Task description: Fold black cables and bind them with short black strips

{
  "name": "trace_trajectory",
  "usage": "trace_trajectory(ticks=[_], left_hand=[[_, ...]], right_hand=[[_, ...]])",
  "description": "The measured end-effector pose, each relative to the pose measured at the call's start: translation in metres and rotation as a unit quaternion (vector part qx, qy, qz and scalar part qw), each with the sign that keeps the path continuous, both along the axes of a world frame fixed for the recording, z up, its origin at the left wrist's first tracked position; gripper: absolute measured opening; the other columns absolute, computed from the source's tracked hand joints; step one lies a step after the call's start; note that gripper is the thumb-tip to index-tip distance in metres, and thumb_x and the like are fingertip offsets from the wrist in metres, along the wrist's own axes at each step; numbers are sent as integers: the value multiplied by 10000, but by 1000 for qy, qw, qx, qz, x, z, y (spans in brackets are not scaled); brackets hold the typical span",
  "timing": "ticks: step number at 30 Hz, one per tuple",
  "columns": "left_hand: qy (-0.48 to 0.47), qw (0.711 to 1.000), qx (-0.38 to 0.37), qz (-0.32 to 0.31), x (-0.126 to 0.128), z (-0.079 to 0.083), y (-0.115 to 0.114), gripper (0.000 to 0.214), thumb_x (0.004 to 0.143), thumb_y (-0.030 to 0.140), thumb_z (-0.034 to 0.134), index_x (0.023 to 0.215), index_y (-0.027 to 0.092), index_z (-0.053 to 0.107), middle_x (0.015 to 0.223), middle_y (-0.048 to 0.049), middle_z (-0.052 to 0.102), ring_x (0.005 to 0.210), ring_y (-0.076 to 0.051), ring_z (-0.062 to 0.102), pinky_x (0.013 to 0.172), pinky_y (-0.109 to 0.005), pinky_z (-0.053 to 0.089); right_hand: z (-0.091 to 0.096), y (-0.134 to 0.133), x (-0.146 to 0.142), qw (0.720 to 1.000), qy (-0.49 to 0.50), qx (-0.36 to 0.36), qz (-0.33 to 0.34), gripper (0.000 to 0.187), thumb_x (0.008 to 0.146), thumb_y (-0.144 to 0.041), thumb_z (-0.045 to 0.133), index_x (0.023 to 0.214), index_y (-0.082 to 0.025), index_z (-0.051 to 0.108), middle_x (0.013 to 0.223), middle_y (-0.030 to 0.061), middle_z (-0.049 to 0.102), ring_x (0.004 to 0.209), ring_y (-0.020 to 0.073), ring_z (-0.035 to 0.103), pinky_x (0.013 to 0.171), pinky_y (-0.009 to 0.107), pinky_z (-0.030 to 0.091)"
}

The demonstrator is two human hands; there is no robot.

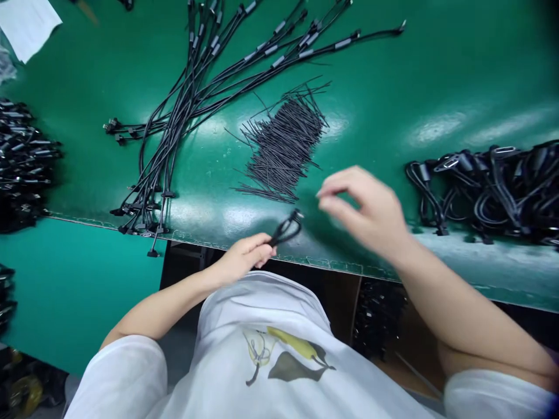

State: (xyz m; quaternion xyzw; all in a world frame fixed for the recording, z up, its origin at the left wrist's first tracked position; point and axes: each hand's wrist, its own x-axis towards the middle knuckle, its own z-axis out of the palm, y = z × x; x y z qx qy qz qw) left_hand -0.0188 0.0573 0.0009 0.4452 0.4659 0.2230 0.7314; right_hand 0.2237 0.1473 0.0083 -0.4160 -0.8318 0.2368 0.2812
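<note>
head camera looks steeply down, close over the green table point(393, 93) edge

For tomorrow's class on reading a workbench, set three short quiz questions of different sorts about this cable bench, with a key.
1. True or false: the left hand grips a small coiled black cable.
2. What lies nearest ahead of the right hand? A) pile of thin black ties B) white paper C) long loose cables
3. Fill in: the bundled cables on the person's right lie on the ____ table.

Key: 1 true; 2 A; 3 green.
</note>
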Motion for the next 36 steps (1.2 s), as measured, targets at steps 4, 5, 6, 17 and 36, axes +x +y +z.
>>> trace_trajectory(ticks=[4, 5, 6, 17, 36], left_hand=[[-72, 984, -51, 156, 1, 1, 11, 406, 787, 533, 674, 817, 155, 529, 633, 52, 465, 551, -67, 421, 575, -235, 317], [-84, 980, -64, 170, 1, 2, 14, 416, 764, 530, 700, 814, 154, 530, 639, 49, 473, 549, -65, 431, 569, -234, 317], [-93, 977, -76, 177, 2, 3, 15, 419, 750, 523, 716, 814, 152, 532, 641, 48, 477, 548, -64, 437, 564, -232, 317], [-163, 975, -53, 143, 7, 4, -2, 462, 804, 493, 687, 1081, 137, 588, 646, 63, 447, 535, -51, 395, 543, -215, 287], [-23, 997, 44, 61, 0, -17, -30, 559, 905, 389, 522, 1381, 96, 546, 585, 59, 447, 527, -70, 409, 526, -211, 316]], right_hand=[[-28, 56, 6, 973, -126, -84, -174, 101, 875, -233, 618, 817, -191, 547, 819, 21, 534, 701, 136, 445, 666, 292, 344], [-35, 65, 7, 972, -140, -96, -162, 122, 864, -220, 627, 785, -187, 541, 789, 16, 514, 693, 130, 423, 655, 289, 320], [-39, 70, 8, 972, -144, -101, -153, 147, 858, -213, 631, 754, -184, 531, 758, 11, 496, 684, 126, 408, 647, 289, 301], [-18, -44, -4, 982, 47, -169, -75, 135, 942, -273, 530, 1051, -195, 547, 812, 19, 650, 612, 122, 610, 587, 247, 467], [20, -76, -56, 807, -224, 438, 325, 195, 949, -110, 480, 932, -92, 673, 1043, 136, 669, 935, 198, 594, 846, 357, 454]])
